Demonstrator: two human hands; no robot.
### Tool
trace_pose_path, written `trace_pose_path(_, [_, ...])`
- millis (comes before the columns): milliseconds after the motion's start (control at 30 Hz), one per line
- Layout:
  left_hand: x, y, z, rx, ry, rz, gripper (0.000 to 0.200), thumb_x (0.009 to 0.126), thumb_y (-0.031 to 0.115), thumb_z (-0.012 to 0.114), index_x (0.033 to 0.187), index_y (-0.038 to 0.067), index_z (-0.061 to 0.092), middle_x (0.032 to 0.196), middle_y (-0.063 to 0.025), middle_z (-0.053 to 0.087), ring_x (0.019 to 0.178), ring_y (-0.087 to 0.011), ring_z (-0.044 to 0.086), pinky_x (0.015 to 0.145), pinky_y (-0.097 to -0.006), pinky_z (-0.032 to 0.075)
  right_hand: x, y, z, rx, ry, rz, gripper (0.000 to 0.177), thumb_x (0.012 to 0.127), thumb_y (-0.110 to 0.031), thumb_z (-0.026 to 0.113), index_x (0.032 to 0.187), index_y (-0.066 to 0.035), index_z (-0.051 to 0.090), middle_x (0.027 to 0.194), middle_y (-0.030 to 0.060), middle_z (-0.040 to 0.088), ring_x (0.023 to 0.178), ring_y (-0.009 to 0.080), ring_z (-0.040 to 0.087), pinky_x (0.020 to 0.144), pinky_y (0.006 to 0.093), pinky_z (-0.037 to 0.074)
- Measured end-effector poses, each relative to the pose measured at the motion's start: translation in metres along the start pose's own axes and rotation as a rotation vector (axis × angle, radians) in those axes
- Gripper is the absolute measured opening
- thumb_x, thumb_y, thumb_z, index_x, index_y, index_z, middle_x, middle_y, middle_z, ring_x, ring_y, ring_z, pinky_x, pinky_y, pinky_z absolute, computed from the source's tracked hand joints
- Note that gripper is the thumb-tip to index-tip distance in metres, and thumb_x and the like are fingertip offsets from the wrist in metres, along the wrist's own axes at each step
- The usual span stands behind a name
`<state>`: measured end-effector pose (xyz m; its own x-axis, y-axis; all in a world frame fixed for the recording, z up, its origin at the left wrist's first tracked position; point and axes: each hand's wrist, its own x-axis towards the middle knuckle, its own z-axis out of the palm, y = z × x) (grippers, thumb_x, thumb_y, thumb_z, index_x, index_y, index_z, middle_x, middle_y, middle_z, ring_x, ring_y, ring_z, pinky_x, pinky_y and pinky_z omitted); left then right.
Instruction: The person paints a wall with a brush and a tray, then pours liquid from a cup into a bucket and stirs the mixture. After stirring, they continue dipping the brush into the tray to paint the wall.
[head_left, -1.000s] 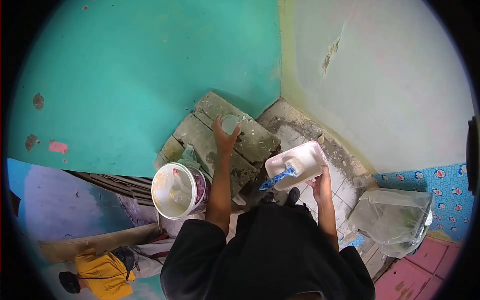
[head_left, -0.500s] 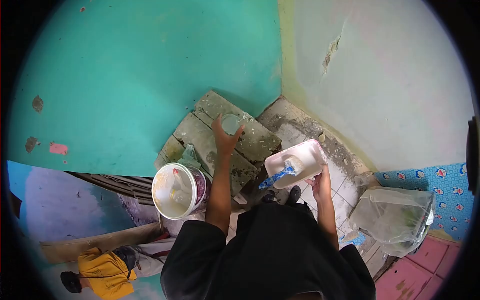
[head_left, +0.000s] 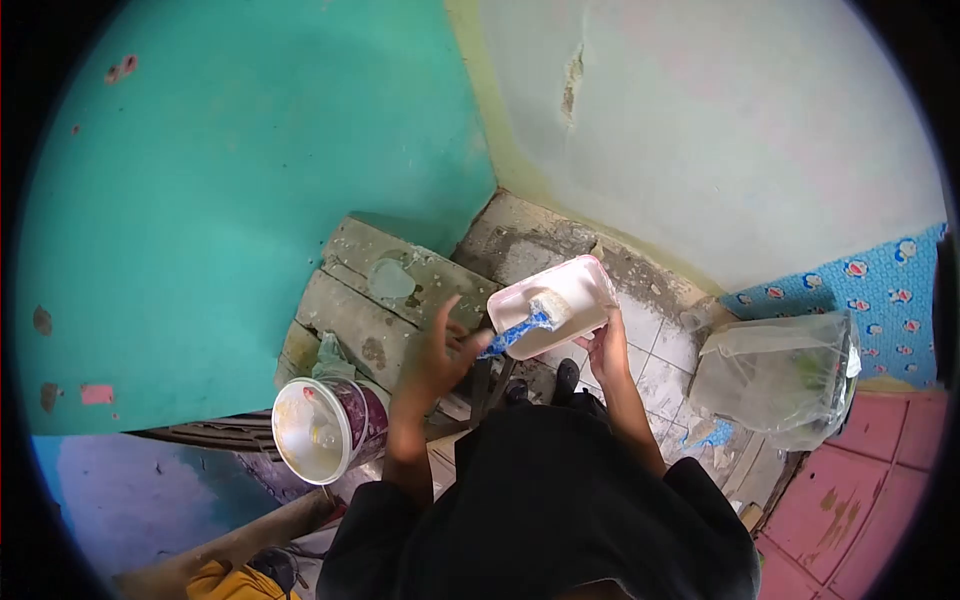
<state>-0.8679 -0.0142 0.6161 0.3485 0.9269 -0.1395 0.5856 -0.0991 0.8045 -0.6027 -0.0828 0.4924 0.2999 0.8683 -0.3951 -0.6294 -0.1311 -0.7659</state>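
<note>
My right hand (head_left: 607, 345) grips the right edge of a white tray (head_left: 582, 283). In the tray lies a brush (head_left: 518, 332) with a blue handle and a pale, coated head; its handle sticks out over the left rim. Close to the handle's end is my left hand (head_left: 437, 355), blurred, with its fingers apart and nothing seen in it. A translucent round lid or dish (head_left: 391, 279) rests on the worn wooden planks (head_left: 370, 318) beyond my left hand. Below the planks stands a white bucket (head_left: 350, 425) with pale residue inside.
A plastic-covered bin (head_left: 775, 375) stands at the right beside blue patterned sheeting (head_left: 890, 293). Green wall (head_left: 250, 180) and white wall (head_left: 700, 130) meet ahead. A person in a yellow shirt (head_left: 235, 583) is partly visible at the bottom left. Tiled floor (head_left: 655, 345) lies below the tray.
My left hand has let go of the translucent round item and come back toward the brush handle. The view has turned, so the bucket, tray and person appear shifted.
</note>
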Motion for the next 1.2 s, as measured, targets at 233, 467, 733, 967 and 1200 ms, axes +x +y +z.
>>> trace_pose_path(233, [0.017, 0.031, 0.051, -0.045, -0.023, 0.428, 0.045, 0.083, 0.016, 0.079, 0.121, 0.000, 0.061, 0.087, -0.0112, 0.065, 0.079, -0.0226, 0.067, 0.075, -0.0321, 0.051, 0.002, -0.025, -0.009, 0.008, 0.022, -0.021, 0.056, 0.098, -0.036, 0.039, 0.147, -0.010, 0.032, 0.144, 0.0148, 0.041, 0.132, 0.0291, 0.045, 0.095, 0.0488, 0.054])
trace_pose_path(467, [0.066, 0.090, 0.082, 0.207, -0.183, 0.737, 0.026, 0.081, 0.013, 0.073, 0.105, 0.003, 0.069, 0.102, -0.0156, 0.065, 0.093, -0.0360, 0.065, 0.081, -0.0413, 0.052, 0.009, -0.039, -0.036, 0.002, 0.014, 0.003, 0.059, 0.099, -0.045, 0.041, 0.146, -0.011, 0.035, 0.142, 0.0152, 0.044, 0.130, 0.0287, 0.047, 0.093, 0.0482, 0.055])
trace_pose_path(733, [0.094, 0.139, 0.126, 0.285, -0.172, 0.826, 0.028, 0.076, 0.007, 0.072, 0.104, 0.006, 0.069, 0.101, -0.0103, 0.068, 0.093, -0.0301, 0.066, 0.077, -0.0395, 0.054, 0.017, -0.076, -0.073, -0.058, 0.039, -0.001, 0.067, 0.098, -0.056, 0.039, 0.146, -0.008, 0.039, 0.140, 0.0157, 0.046, 0.128, 0.0275, 0.048, 0.094, 0.0467, 0.052])
trace_pose_path(967, [0.111, 0.141, 0.171, 0.276, -0.269, 0.955, 0.035, 0.068, 0.007, 0.074, 0.102, 0.006, 0.069, 0.103, -0.0081, 0.069, 0.096, -0.0290, 0.065, 0.079, -0.0407, 0.053, 0.016, -0.099, -0.092, -0.061, 0.117, -0.043, 0.071, 0.098, -0.058, 0.039, 0.145, -0.005, 0.040, 0.137, 0.0168, 0.050, 0.119, 0.0278, 0.057, 0.088, 0.0441, 0.055])
trace_pose_path(1200, [0.136, 0.147, 0.164, 0.216, -0.463, 1.055, 0.034, 0.068, 0.003, 0.071, 0.101, 0.007, 0.070, 0.098, -0.0064, 0.070, 0.090, -0.0268, 0.062, 0.082, -0.0373, 0.051, 0.031, -0.099, -0.108, -0.056, 0.214, -0.036, 0.071, 0.097, -0.057, 0.039, 0.145, -0.005, 0.042, 0.138, 0.0184, 0.050, 0.121, 0.0287, 0.056, 0.085, 0.0424, 0.056])
